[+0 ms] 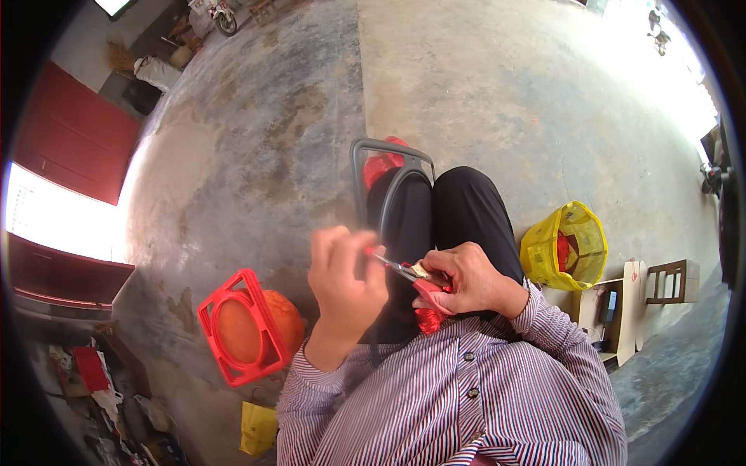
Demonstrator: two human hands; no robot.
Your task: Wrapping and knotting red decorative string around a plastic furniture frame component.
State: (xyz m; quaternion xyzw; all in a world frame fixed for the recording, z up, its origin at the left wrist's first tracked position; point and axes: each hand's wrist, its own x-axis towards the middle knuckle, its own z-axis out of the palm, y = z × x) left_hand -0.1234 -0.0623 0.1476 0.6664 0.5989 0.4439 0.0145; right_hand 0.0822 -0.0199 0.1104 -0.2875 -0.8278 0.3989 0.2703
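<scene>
My right hand (pixel 466 276) is closed around red-handled scissors (pixel 402 269), whose thin metal blades point left toward my other hand. A bit of pale material shows between the fingers. Bunched red material (pixel 429 320) hangs just below that hand, against my shirt. My left hand (pixel 346 276) is raised beside the blade tips, blurred by motion. Its fingers are curled, with a small red spot at the fingertips that I cannot make out. A grey plastic frame (pixel 392 145) with a curved inner ring leans across my lap, its lower part hidden behind my hands.
A red plastic frame (pixel 268 330) leans on an orange round thing (pixel 286 318) on the floor at left, with a yellow bag (pixel 258 427) nearby. At right are a yellow basket (pixel 542 252) with red things inside, an opened cardboard box (pixel 633 311) and a small wooden stool (pixel 689 281).
</scene>
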